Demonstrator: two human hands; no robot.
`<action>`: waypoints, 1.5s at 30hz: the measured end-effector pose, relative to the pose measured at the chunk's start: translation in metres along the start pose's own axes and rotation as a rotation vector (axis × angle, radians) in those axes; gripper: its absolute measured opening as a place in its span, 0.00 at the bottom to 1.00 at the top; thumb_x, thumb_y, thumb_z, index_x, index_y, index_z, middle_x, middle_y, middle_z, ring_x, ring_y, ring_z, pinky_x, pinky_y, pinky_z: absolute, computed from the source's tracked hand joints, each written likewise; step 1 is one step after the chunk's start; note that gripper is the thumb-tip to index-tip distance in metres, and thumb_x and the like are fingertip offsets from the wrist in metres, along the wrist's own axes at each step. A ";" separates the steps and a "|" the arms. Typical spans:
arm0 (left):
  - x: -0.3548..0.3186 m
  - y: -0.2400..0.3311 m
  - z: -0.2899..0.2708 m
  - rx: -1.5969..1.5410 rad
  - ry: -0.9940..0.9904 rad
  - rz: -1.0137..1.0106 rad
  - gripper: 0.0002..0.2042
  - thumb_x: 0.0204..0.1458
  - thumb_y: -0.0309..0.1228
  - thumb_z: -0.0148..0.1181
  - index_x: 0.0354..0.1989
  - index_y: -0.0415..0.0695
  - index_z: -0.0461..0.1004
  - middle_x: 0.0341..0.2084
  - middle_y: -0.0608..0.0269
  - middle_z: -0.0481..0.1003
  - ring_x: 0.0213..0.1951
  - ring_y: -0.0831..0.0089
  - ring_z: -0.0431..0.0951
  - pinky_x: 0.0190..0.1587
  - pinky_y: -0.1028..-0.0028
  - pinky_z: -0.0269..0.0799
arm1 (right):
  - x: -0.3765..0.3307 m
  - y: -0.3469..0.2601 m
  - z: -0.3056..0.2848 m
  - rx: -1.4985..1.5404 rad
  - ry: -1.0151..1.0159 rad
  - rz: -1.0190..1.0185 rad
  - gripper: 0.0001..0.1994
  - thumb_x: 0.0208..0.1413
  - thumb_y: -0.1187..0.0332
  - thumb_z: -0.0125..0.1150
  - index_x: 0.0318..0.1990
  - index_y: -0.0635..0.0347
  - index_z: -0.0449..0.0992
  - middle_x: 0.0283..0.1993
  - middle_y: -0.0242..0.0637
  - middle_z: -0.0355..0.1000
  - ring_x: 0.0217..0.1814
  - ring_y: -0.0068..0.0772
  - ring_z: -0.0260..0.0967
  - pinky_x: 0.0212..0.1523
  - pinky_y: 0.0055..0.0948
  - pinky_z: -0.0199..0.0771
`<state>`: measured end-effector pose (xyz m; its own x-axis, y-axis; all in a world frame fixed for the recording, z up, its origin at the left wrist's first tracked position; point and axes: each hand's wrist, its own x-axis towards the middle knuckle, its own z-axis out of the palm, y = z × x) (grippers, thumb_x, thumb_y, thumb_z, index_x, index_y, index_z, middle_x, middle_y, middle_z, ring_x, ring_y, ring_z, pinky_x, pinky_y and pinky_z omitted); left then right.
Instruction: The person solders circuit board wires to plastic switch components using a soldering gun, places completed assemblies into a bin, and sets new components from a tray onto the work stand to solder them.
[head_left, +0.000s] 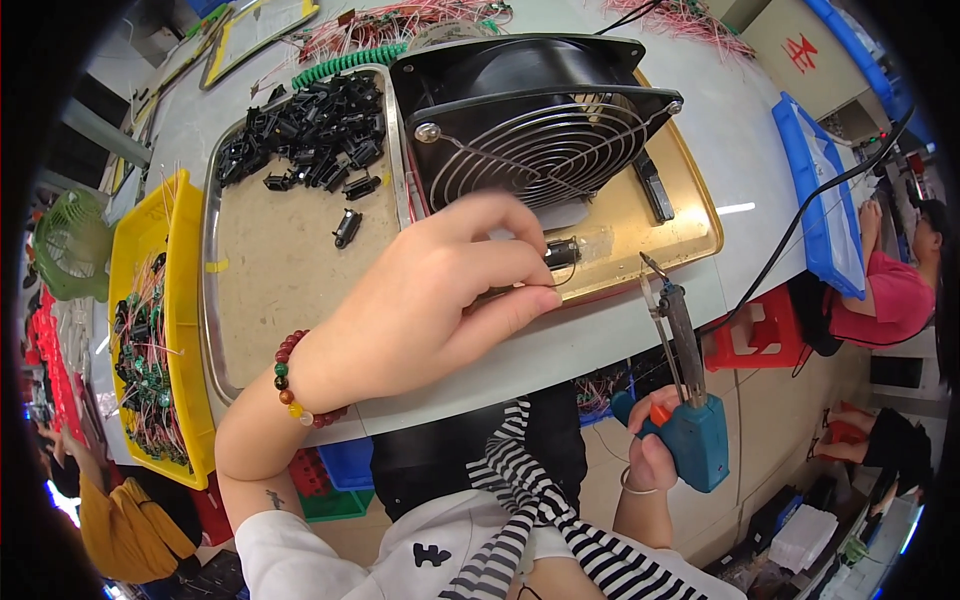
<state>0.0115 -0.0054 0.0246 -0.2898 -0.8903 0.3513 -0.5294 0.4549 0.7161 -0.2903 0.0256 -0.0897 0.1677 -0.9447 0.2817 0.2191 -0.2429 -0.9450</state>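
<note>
My left hand (pixel 430 285) reaches across the front edge of the gold tray (pixel 690 235), its fingers curled and thumb tip drawn in. A thin dark wire (pixel 574 275) curves from a small black part (pixel 562 252) on the tray to my thumb, where my fingers pinch it; their tips are partly hidden. At the right, below the table edge, my right hand (pixel 655 455) grips a teal soldering gun (pixel 700 440) with an orange trigger. Its metal tip points up, close to the tray's front right corner.
A black fan (pixel 535 130) with a wire guard stands on the gold tray, beside a black bar (pixel 654 190). Left of it, a metal tray (pixel 270 250) holds many black parts (pixel 310 130). A yellow bin (pixel 185 330) contains wired pieces. A black cable (pixel 765 265) crosses the table's right side.
</note>
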 end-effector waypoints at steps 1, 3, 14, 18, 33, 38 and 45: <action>0.000 0.000 0.001 -0.019 0.055 0.008 0.04 0.53 0.24 0.61 0.34 0.37 0.78 0.28 0.57 0.77 0.30 0.67 0.77 0.32 0.72 0.71 | 0.000 0.000 0.000 -0.003 -0.001 0.001 0.24 0.42 0.68 0.63 0.49 0.66 0.67 0.44 0.47 0.67 0.25 0.33 0.67 0.25 0.25 0.64; 0.000 -0.002 0.001 -0.049 0.028 0.008 0.04 0.53 0.24 0.60 0.35 0.37 0.78 0.28 0.57 0.78 0.30 0.69 0.77 0.33 0.73 0.71 | 0.002 -0.001 0.001 0.008 -0.017 -0.006 0.24 0.42 0.68 0.63 0.49 0.66 0.67 0.45 0.48 0.67 0.24 0.32 0.67 0.25 0.25 0.64; -0.001 0.005 0.010 -0.123 0.071 -0.240 0.07 0.55 0.25 0.58 0.40 0.36 0.75 0.27 0.59 0.79 0.30 0.71 0.80 0.33 0.77 0.72 | 0.001 -0.001 0.003 0.019 -0.012 0.000 0.24 0.42 0.68 0.62 0.49 0.66 0.66 0.45 0.49 0.66 0.24 0.32 0.66 0.24 0.26 0.63; -0.002 0.011 0.005 -0.099 0.018 -0.169 0.05 0.54 0.26 0.60 0.36 0.37 0.75 0.26 0.58 0.78 0.30 0.67 0.80 0.32 0.75 0.73 | 0.000 -0.012 0.013 0.070 0.124 0.131 0.30 0.41 0.61 0.73 0.49 0.64 0.65 0.40 0.39 0.70 0.29 0.29 0.69 0.32 0.25 0.67; -0.007 -0.001 0.014 -0.161 -0.233 0.146 0.05 0.51 0.26 0.64 0.35 0.44 0.81 0.25 0.63 0.71 0.24 0.66 0.73 0.27 0.71 0.68 | 0.035 -0.043 0.070 -0.264 -0.077 -0.083 0.19 0.50 0.78 0.64 0.51 0.64 0.71 0.42 0.41 0.75 0.40 0.27 0.73 0.41 0.22 0.72; -0.009 0.000 0.012 -0.193 -0.293 0.155 0.05 0.51 0.28 0.64 0.35 0.44 0.81 0.26 0.63 0.71 0.26 0.65 0.74 0.29 0.70 0.69 | 0.033 -0.043 0.082 -0.244 -0.069 -0.097 0.17 0.53 0.77 0.63 0.50 0.63 0.69 0.42 0.40 0.74 0.41 0.28 0.73 0.43 0.24 0.73; -0.011 0.002 0.012 -0.152 -0.317 0.175 0.04 0.50 0.28 0.63 0.34 0.45 0.80 0.26 0.63 0.71 0.27 0.63 0.75 0.29 0.68 0.70 | 0.032 -0.057 0.083 -0.248 -0.243 -0.047 0.22 0.52 0.83 0.60 0.48 0.53 0.58 0.49 0.38 0.60 0.44 0.31 0.69 0.47 0.31 0.72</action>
<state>0.0041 0.0052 0.0152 -0.6096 -0.7380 0.2893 -0.3332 0.5698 0.7512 -0.2177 0.0270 -0.0128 0.3932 -0.8585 0.3292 -0.0034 -0.3594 -0.9332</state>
